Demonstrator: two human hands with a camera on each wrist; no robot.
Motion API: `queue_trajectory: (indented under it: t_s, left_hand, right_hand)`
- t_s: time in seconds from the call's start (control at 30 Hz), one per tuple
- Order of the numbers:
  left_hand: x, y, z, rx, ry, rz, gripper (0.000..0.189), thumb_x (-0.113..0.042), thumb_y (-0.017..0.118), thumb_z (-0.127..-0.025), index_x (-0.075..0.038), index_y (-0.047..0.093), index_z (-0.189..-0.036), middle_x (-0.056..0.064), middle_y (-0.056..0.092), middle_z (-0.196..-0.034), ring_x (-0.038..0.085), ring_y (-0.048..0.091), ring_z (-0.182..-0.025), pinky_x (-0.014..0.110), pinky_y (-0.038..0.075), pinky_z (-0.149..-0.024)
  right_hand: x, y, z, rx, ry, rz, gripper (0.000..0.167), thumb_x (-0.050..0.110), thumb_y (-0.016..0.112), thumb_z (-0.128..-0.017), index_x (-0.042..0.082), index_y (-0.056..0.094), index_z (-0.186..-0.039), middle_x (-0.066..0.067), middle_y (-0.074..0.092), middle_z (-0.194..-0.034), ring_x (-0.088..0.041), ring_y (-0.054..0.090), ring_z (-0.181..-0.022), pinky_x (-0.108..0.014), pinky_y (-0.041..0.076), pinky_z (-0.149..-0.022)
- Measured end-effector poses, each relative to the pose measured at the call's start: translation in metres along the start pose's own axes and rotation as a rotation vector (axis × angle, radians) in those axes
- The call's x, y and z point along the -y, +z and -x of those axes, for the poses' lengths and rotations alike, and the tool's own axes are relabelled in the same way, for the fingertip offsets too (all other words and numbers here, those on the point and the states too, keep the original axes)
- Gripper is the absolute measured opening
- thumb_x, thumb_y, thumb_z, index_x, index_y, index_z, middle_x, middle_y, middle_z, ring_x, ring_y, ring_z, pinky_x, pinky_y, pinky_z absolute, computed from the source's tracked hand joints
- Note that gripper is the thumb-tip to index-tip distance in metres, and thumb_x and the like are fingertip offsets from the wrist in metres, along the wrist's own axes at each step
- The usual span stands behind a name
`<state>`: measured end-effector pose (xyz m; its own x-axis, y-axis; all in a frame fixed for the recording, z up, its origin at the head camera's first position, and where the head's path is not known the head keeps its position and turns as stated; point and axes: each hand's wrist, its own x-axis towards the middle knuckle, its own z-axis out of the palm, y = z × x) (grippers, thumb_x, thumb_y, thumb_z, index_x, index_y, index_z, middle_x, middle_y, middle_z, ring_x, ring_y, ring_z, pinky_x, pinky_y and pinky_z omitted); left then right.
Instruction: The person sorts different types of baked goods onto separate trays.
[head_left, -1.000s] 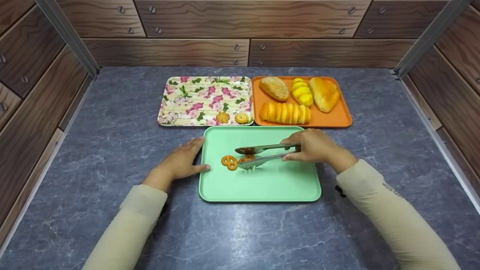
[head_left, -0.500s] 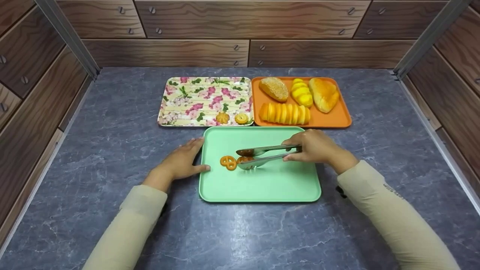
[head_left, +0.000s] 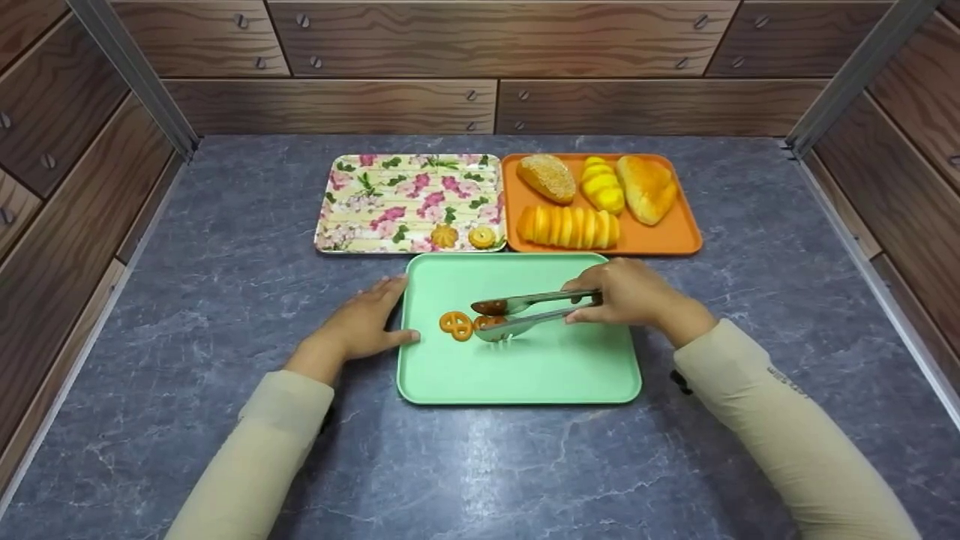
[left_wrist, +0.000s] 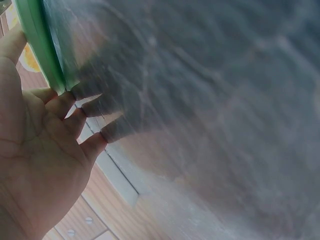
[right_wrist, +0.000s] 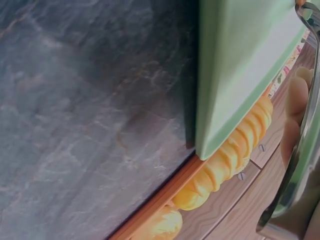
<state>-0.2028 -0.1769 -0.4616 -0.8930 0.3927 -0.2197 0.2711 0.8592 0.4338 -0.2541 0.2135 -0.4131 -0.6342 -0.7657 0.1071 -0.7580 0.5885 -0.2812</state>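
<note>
My right hand [head_left: 630,292] grips metal serving tongs [head_left: 541,298] at their hinged end, low over the right half of a mint-green tray [head_left: 517,379]. The arms of the tongs are spread apart. A small pretzel [head_left: 490,321] lies on the tray between their tips, partly hidden by the nearer one. Just left of it is another pretzel [head_left: 457,327], fully visible. My left hand [head_left: 358,322] rests at the tray's left edge with fingers spread and thumb at the rim. In the left wrist view its fingertips meet the green rim [left_wrist: 42,47].
Behind the green tray stand a floral tray [head_left: 390,191] with two cookies [head_left: 445,236] and an orange tray [head_left: 664,241]. The orange one bears a sliced loaf [head_left: 570,227], a seeded roll [head_left: 548,178], a yellow roll [head_left: 602,186] and a golden bread [head_left: 646,189]. Wood-patterned walls [head_left: 390,105] enclose the table.
The pretzels have shifted very slightly left, and the tongs' tips have moved a little around the right one. My left hand stays at the tray's edge.
</note>
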Motion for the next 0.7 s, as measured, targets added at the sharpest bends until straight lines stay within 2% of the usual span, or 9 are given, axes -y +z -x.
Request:
queue_trajectory:
  t_s: [0.33,0.6,0.7]
  left_hand:
    - [-0.002,-0.0011,0.0024,-0.001,0.003,0.02,0.092,-0.052,0.061,-0.089,-0.006,0.014,-0.153,0.014,0.017,-0.156,0.032,0.01,-0.143,0.051,0.013,-0.113]
    - [-0.0014,-0.0012,0.0017,0.002,-0.001,0.015,0.092,-0.052,0.061,-0.089,-0.006,0.014,-0.153,0.014,0.017,-0.156,0.032,0.011,-0.143,0.051,0.014,-0.113]
    - [-0.0011,-0.0012,0.0012,0.003,-0.007,0.011,0.092,-0.053,0.061,-0.089,-0.007,0.014,-0.154,0.013,0.017,-0.157,0.031,0.01,-0.143,0.05,0.014,-0.113]
  right_hand:
    - [0.0064,-0.0024,-0.0031,0.008,-0.022,0.064,0.04,0.045,0.078,-0.076,0.016,0.076,-0.105,0.0,0.072,-0.092,-0.013,0.065,-0.071,-0.037,0.052,-0.061]
    - [0.003,0.0005,-0.0012,-0.056,-0.064,0.047,0.038,0.043,0.079,-0.075,0.016,0.077,-0.103,0.0,0.073,-0.09,-0.013,0.065,-0.069,-0.036,0.052,-0.058]
    - [0.002,0.0005,-0.0011,-0.077,-0.073,0.043,0.036,0.042,0.08,-0.075,0.017,0.077,-0.101,0.002,0.072,-0.088,-0.01,0.061,-0.063,-0.033,0.049,-0.055]
